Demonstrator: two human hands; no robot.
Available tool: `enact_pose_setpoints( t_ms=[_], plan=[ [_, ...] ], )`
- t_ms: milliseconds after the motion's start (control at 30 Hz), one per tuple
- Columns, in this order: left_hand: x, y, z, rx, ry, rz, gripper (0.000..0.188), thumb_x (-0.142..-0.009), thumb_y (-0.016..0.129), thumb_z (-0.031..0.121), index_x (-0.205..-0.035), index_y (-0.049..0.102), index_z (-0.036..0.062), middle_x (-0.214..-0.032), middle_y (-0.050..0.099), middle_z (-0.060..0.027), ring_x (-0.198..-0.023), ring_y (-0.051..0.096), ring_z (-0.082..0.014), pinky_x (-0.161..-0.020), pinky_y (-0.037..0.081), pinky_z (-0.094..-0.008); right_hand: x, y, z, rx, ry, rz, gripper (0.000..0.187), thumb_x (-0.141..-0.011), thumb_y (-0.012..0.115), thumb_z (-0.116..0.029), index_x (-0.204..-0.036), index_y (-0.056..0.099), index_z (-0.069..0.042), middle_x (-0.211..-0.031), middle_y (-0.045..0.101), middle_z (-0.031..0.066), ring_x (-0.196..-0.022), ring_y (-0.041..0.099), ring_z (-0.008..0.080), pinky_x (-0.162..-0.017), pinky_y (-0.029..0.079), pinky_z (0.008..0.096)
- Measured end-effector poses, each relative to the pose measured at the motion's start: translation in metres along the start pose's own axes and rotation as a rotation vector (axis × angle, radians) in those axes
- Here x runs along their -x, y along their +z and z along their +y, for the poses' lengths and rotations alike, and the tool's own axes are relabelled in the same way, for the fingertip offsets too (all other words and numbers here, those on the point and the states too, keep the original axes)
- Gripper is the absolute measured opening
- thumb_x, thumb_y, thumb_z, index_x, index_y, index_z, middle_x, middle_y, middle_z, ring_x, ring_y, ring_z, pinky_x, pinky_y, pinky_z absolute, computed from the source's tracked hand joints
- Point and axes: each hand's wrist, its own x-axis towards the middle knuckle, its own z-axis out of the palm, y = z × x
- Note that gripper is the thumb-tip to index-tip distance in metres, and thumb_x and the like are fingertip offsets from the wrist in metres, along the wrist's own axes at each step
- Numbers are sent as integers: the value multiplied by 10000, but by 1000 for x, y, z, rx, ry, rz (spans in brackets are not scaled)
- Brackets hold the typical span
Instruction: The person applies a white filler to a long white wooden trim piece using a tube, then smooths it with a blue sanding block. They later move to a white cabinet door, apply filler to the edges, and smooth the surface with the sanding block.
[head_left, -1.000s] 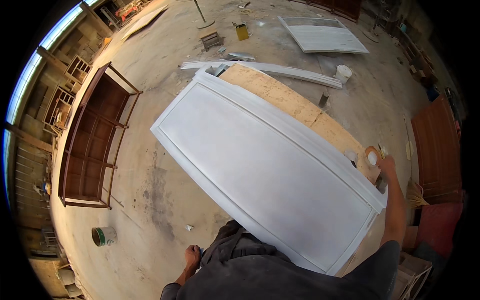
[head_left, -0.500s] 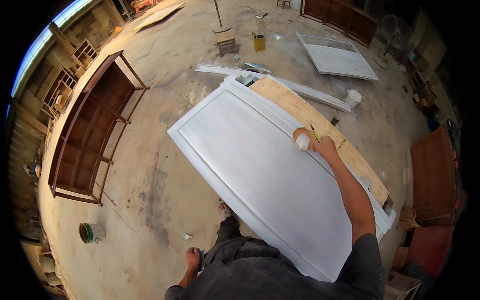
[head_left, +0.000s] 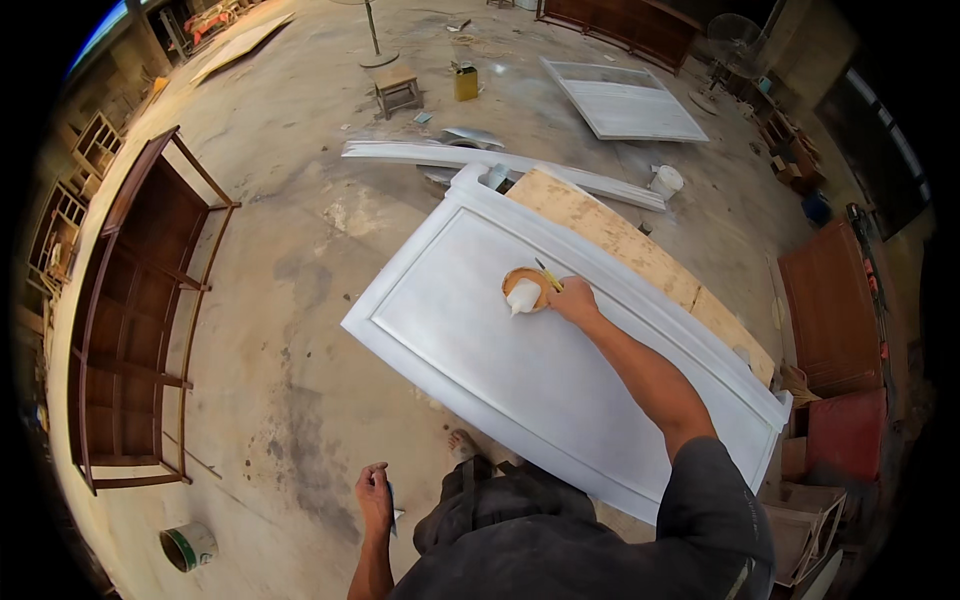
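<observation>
My right hand (head_left: 573,301) reaches over a white-painted panel (head_left: 470,285) with a moulded frame. Its fingers are closed around the rim of a shallow tan bowl (head_left: 509,284), and a thin yellow-handled tool (head_left: 548,274) sticks up beside them. Inside the bowl lies a white mass (head_left: 522,296) whose pointed end hangs over the near rim. Down at my left side, my left hand (head_left: 374,492) is closed on a thin bluish-grey flat piece (head_left: 392,496), mostly hidden by the fingers; its kind is unclear.
A bare wooden board (head_left: 610,225) lies along the panel's far side. Beyond are white mouldings (head_left: 590,183), a white bucket (head_left: 665,181), another white panel (head_left: 630,110), a stool (head_left: 397,85) and a yellow can (head_left: 466,83). Left stand a brown shelf frame (head_left: 130,330) and an open tin (head_left: 188,547).
My right hand has carried the bowl leftward, from the panel's far edge to over its face. My left hand has swung forward. The whole view has shifted.
</observation>
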Motion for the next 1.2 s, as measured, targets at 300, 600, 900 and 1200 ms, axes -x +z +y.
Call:
enact_pose_setpoints(
  t_ms=[300, 600, 900, 1200],
  plan=[
    [-31, 81, 172, 364, 12, -383, 406, -1066, 598, 352, -1227, 707, -4, -792, 629, 1, -714, 512, -67, -650, 416, -242, 76, -33, -44, -97, -185, -6, 276, -1057, 482, -251, -1197, 535, -20, -844, 690, 149, -762, 670, 294, -736, 521, 378],
    [-9, 126, 171, 488, -185, -616, 382, -1074, 592, 345, -1178, 737, 6, -916, 670, -13, -720, 561, -75, -632, 461, -258, 218, -13, -80, -458, -87, -1023, 289, -1067, 521, -282, -1085, 640, -19, -836, 670, 131, -756, 676, 267, -747, 540, 398],
    [-10, 77, 147, 555, -322, -106, 255, -1064, 576, 330, -1038, 620, 80, -885, 726, -77, -472, 395, -36, -416, 296, -215, 53, -63, -53, 162, -763, 40, 84, -875, 721, -53, -957, 731, -39, -918, 644, 106, -863, 641, 290, -742, 537, 408],
    [26, 59, 63, 647, -452, 197, 217, -1061, 552, 296, -1093, 560, 81, -839, 700, -92, -666, 694, -182, -478, 463, -256, 2, -35, -51, 606, -726, -140, 66, -833, 695, -31, -797, 745, -5, -925, 668, 154, -955, 656, 335, -799, 553, 452]
  ],
)
